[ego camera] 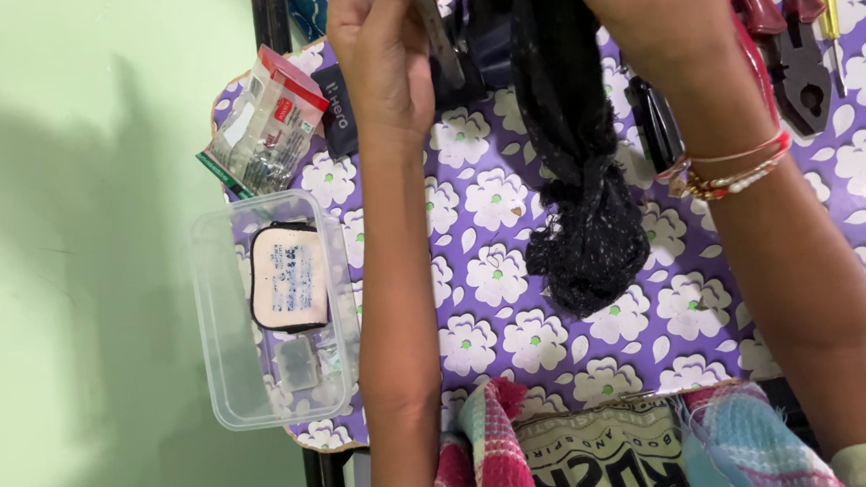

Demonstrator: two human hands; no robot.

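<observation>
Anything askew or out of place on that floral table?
The clear plastic container hangs past the left edge of the floral table, so it sits partly unsupported. The small packet also juts over the corner. Nothing looks spilled or broken.

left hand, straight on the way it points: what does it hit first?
The left hand points toward the top of the frame and its fingertips are cut off there. Nothing beyond shows, so cannot tell. Beside it hangs the knotted black cloth, which the right hand holds.

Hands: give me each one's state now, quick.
Left hand: closed on a thin grey metal tool; its kind cannot be told.
Right hand: closed on the knotted black lace cloth, which hangs down from it.
</observation>
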